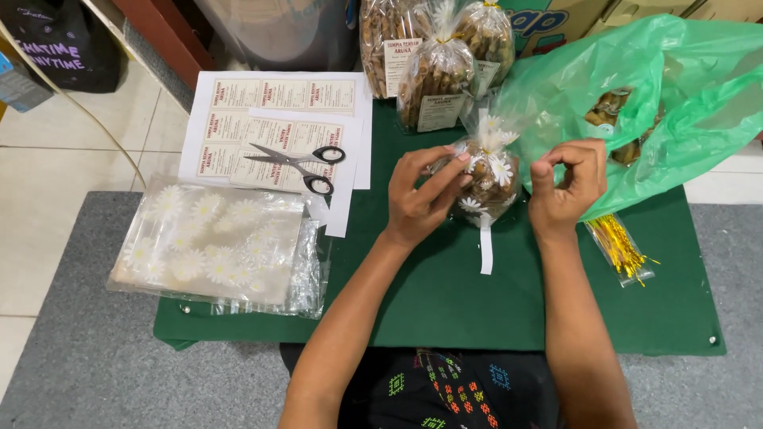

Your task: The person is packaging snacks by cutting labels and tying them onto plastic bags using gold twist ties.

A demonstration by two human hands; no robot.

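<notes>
**Hands at a daisy-print snack bag on a green mat**

While grey carpet frames it, a green mat [445, 302] covers the low work surface, with bare room in front of the person and pale floor tiles to the left. A green plastic bag [675, 95] overhangs the mat's right edge. Label sheets [238, 119] carry black scissors [298, 165]. Daisy cellophane bags [211, 238] lie at the left edge. Mid-mat, the left hand [421, 199] cups a filled daisy-print bag [486, 181]; the right hand [566, 187] pinches narrowly beside its neck. Gold twist ties [621, 248] lie right.
</notes>
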